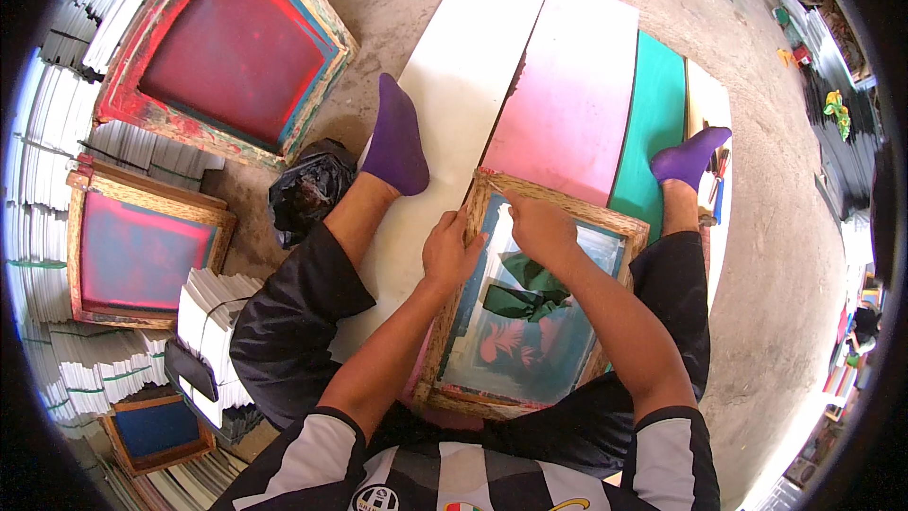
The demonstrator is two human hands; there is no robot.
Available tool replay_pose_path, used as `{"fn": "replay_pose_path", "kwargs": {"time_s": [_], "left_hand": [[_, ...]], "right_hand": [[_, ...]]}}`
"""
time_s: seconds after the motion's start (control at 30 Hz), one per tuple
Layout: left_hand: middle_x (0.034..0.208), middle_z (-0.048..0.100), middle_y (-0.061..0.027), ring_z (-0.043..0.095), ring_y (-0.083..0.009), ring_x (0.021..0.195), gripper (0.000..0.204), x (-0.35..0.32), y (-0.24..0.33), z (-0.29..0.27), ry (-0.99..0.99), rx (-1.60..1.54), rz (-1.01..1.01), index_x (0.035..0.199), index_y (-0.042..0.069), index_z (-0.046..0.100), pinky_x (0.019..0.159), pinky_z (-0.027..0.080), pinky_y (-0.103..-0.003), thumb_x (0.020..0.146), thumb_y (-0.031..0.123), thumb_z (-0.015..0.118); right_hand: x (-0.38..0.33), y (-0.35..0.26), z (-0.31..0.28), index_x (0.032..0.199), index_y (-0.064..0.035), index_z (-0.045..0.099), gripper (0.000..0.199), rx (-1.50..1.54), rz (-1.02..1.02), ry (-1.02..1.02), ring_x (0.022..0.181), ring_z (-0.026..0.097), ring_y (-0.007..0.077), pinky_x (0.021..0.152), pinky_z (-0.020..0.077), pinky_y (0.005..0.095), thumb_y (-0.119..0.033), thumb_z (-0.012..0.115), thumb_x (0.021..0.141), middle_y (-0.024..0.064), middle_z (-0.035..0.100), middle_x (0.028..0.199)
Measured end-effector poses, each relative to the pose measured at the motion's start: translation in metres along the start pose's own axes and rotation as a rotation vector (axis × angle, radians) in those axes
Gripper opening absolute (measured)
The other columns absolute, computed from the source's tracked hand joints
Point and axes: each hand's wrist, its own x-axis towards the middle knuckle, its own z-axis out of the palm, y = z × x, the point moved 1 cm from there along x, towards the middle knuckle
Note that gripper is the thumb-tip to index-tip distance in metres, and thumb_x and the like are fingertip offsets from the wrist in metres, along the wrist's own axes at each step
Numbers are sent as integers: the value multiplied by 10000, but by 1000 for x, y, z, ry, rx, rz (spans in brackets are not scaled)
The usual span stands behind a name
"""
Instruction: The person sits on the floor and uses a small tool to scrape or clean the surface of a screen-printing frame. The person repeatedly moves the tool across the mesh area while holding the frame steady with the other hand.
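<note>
A wooden screen-printing frame (452,322) with a blue-grey mesh lies tilted between my legs. White patches and a pink leaf-like pattern (515,343) show on its mesh. My left hand (452,251) is closed around the frame's left side, thumb toward the mesh. Near the far left corner, my right hand (544,230) is closed in a pinch, its fingers pointing at the wood; whatever it holds is too small to make out. Beneath my right forearm, a crumpled dark green cloth (520,303) rests on the mesh.
Long white (478,33), pink (572,85) and green (654,99) boards lie under my legs. Two stained screen frames (326,14) (151,185) stand left, beside stacked paper bundles (213,308). A black plastic bag (307,191) sits by my left foot; pen-like tools (719,189) lie right.
</note>
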Motion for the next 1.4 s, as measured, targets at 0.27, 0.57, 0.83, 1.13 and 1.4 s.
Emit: {"fn": "replay_pose_path", "kwargs": {"time_s": [0.27, 0.57, 0.83, 1.13, 1.4], "left_hand": [[1194, 639, -191, 672, -380, 1011, 584, 0, 1, 0, 38, 14, 42, 1387, 23, 575, 865, 548, -448, 885, 256, 763], [1170, 641, -185, 674, -385, 989, 555, 0, 1, 2, 47, 8, 16, 1363, 51, 600, 852, 549, -458, 880, 268, 766], [1163, 641, -196, 684, -383, 963, 577, -1, -3, 1, 51, 7, 18, 1399, 66, 585, 850, 555, -459, 887, 266, 759], [1206, 633, -197, 667, -394, 1035, 620, 1, 1, -5, -30, -16, -17, 1387, -22, 576, 877, 546, -462, 886, 302, 745], [1169, 632, -188, 662, -406, 1021, 617, -1, 0, -3, 19, -42, 28, 1392, 1, 579, 861, 544, -470, 879, 297, 749]], "right_hand": [[3, 21, 23, 1357, -161, 651, 360, 268, 8, 43, 851, 707, 394, 780, 543, 534, -231, 530, 1025, 212, 723, 911], [9, 35, 40, 1329, -155, 685, 359, 536, 64, 6, 1032, 699, 425, 922, 536, 503, -260, 571, 1005, 254, 722, 1105], [-6, 10, 18, 1321, -171, 690, 352, 34, 106, -17, 1010, 711, 416, 895, 537, 511, -266, 593, 997, 231, 732, 1061], [9, 34, 27, 1298, -217, 713, 327, 941, 341, -234, 919, 713, 427, 754, 541, 523, -278, 597, 998, 234, 728, 956], [17, 61, 82, 1388, -233, 669, 368, 182, -222, 406, 510, 420, 73, 421, 298, 259, -359, 598, 1050, -32, 487, 646]]}}
